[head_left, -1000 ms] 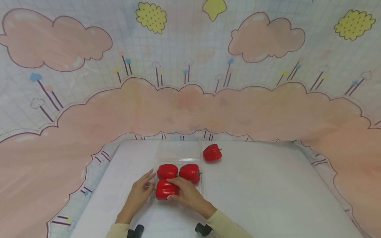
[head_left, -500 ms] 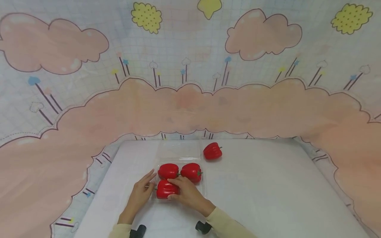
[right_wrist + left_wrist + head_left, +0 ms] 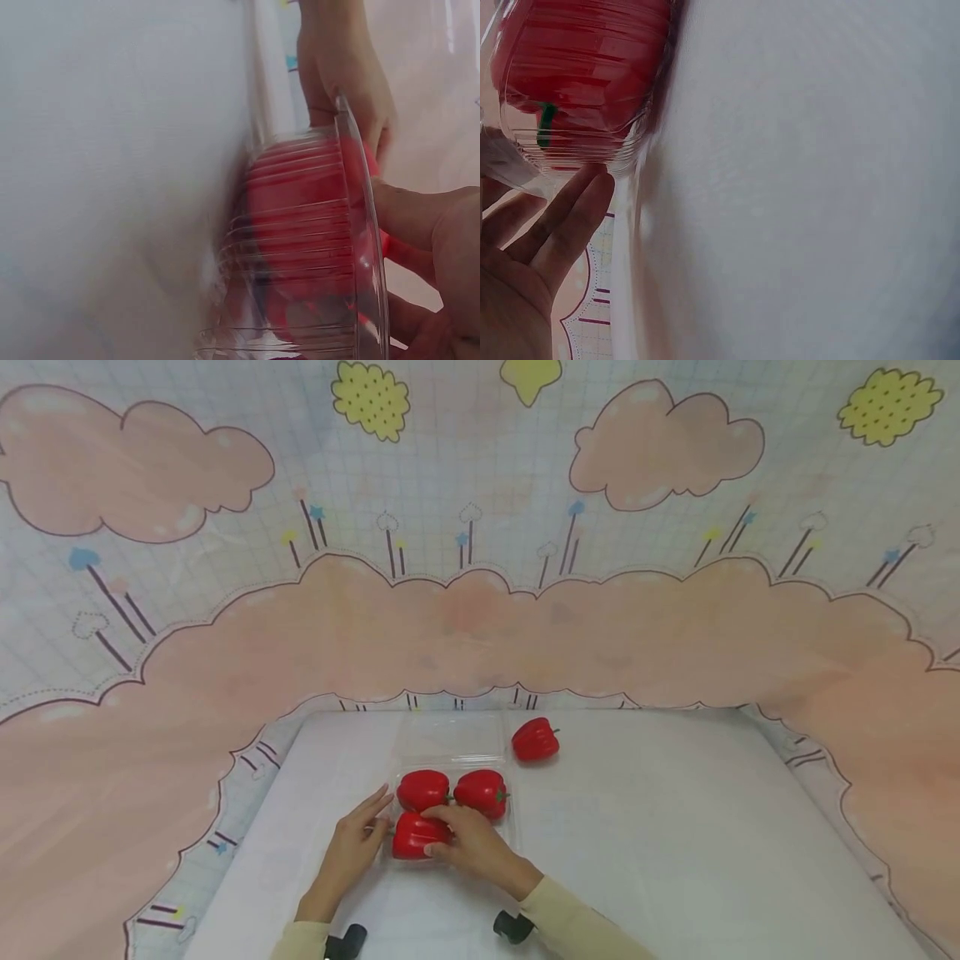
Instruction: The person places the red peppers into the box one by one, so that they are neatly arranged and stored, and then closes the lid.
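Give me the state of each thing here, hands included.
Clear box, open
Lid, folded back
Back-left pepper, in box, on its side
Back-right pepper, in box, on its side
Front-left pepper, in box, gripped
Loose pepper, on table, outside box
Left hand, touching box
Right hand, gripping front-left pepper

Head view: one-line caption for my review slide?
Right hand gripping one of three red peppers in an open clear container, left hand beside it, fourth pepper outside.

Printed backdrop (image 3: 480, 635), 12 o'clock: pink cloud (image 3: 146, 468) at 10, dotted yellow patch (image 3: 371, 402) at 11. White tabletop (image 3: 570, 827), 6 o'clock.
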A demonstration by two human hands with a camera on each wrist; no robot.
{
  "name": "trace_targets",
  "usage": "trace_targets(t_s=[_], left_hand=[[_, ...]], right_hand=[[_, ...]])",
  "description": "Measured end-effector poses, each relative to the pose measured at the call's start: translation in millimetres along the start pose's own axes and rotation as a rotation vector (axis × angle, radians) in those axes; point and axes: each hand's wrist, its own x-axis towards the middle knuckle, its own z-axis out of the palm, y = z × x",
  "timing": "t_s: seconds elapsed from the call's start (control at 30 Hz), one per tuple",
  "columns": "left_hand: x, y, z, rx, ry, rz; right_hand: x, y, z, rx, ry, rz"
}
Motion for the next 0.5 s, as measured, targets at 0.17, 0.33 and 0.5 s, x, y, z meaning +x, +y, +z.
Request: trace_targets(t_s=[0.17,0.33,0.5], left_hand=[[-0.5,1.8,-1.0,-0.002,-0.008,0.001],[-0.7,4.3,-1.8,0.012,-0.007,0.0],[0.5,4.1,-1.2,0.015,-0.003,0.003]], right_hand=[[3.1,-0.8,2.6,-0.043,0.008,-0.018],[3.9,-3.0,5.2,-0.069,0.026,-0.027],[3.8,-5.0,2.7,-0.077,0.025,-0.028]])
